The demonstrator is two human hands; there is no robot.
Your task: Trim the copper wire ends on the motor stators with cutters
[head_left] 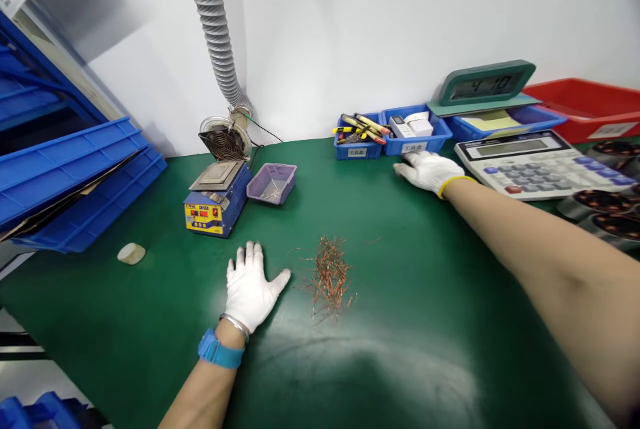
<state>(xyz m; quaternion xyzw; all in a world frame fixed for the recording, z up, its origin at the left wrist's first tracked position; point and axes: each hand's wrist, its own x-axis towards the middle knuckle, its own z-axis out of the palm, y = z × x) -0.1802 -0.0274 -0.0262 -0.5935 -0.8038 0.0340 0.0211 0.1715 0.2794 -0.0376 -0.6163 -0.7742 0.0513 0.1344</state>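
Note:
My left hand (251,290) wears a white glove and lies flat on the green table, fingers spread, holding nothing. A silver bangle and a blue wrist strap (220,351) circle that wrist. Just right of it lies a loose heap of thin copper wire pieces (330,274), with a few strays around its edges. My right hand (429,170), in a white glove with a yellow cuff, is stretched out low over the table. Its fingers are apart, in front of a blue bin (417,146) of small white items. Whether it touches the bin, I cannot tell.
At the left back stand a blue solder pot unit (217,199), a purple tray (271,184) and a grey duct hose (213,22). A pen bin (357,149), calculator (540,166), clock (487,82), red bin (590,109) and round metal parts (615,226) occupy the right. Blue crates (75,176) lean at left.

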